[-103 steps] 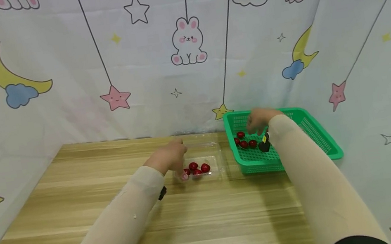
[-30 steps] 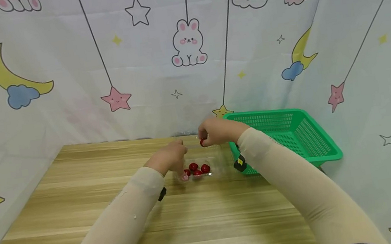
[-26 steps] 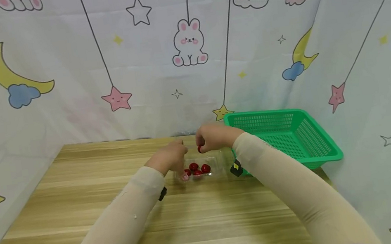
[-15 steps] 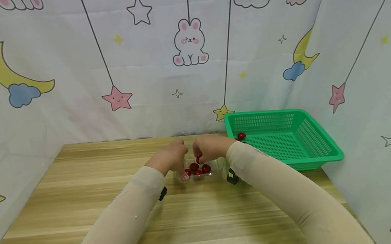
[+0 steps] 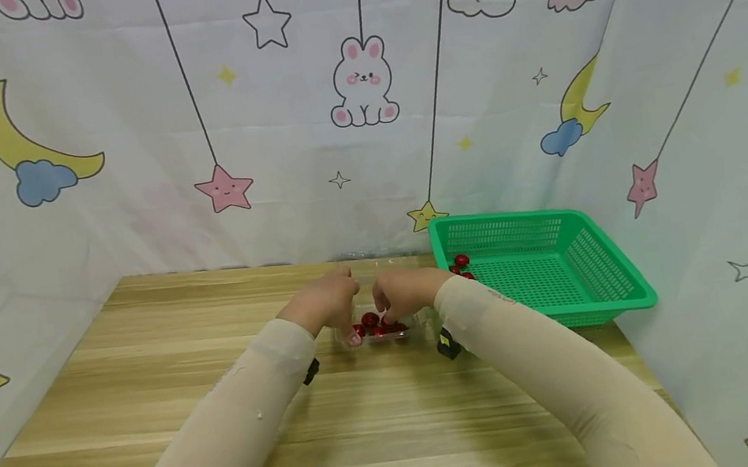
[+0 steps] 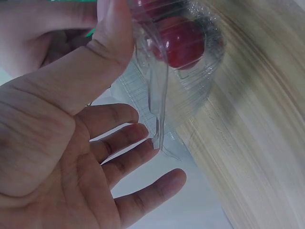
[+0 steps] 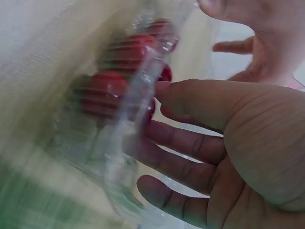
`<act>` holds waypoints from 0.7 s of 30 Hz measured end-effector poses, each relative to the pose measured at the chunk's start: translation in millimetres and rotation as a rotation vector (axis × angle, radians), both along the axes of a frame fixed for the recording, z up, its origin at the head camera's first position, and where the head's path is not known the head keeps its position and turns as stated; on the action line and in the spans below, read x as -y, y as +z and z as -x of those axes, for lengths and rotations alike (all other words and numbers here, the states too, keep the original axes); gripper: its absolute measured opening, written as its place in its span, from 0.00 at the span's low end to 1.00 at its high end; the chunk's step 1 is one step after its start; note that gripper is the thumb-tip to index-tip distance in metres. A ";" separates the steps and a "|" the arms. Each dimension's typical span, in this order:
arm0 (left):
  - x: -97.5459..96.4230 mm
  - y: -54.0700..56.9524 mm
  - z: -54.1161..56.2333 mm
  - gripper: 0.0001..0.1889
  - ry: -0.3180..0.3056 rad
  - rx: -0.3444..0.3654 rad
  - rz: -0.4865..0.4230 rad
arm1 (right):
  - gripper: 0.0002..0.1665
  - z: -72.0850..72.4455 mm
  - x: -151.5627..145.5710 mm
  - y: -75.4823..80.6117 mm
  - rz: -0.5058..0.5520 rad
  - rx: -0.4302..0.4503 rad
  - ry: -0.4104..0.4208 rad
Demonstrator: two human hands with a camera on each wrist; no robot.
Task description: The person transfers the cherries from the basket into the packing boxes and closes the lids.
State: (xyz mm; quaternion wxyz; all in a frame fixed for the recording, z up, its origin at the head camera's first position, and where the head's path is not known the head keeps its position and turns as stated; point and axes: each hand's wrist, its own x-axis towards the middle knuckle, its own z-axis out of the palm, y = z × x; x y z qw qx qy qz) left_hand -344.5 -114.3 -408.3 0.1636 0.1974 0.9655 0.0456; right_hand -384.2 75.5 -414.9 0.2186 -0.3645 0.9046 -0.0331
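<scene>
A clear plastic box (image 5: 416, 315) with its lid raised at the back stands on the table, several red cherries (image 5: 369, 320) lying in it. At the box's left end is my left hand (image 5: 322, 303), its thumb over the rim and its spread fingers touching the lid edge in the left wrist view. My right hand (image 5: 411, 290) reaches down into the box from the right. A cherry (image 7: 148, 110) sits between its thumb and fingertips in the right wrist view, partly hidden. The other cherries (image 7: 105, 93) show blurred through the box wall.
A green plastic basket (image 5: 596, 258) stands right of the box, with a few cherries (image 5: 461, 260) in its left corner, some hidden by my right arm. The wood-grain table (image 5: 387, 431) meets a printed cloth (image 5: 258, 122) at the back.
My right hand has come from the green basket leftward with a cherry, then down into the plastic box during the last half second. My left hand has stayed at the box.
</scene>
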 end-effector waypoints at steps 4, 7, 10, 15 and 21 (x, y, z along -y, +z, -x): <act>0.5 0.0 -0.6 0.53 0.013 0.015 -0.008 | 0.15 1.4 -8.1 16.4 0.027 0.003 -0.032; 0.6 0.0 -0.7 0.54 0.034 0.033 -0.023 | 0.14 5.5 -17.3 31.7 0.056 -0.009 -0.068; 0.6 -0.8 -0.6 0.54 0.047 0.038 -0.034 | 0.13 10.7 -29.5 46.3 0.082 -0.032 -0.123; 0.3 -2.4 -1.3 0.53 0.033 0.010 -0.025 | 0.15 20.2 -52.4 64.3 0.111 -0.084 -0.190; -0.4 -2.3 -2.3 0.53 0.037 -0.002 -0.019 | 0.16 31.8 -78.3 70.4 0.143 -0.090 -0.254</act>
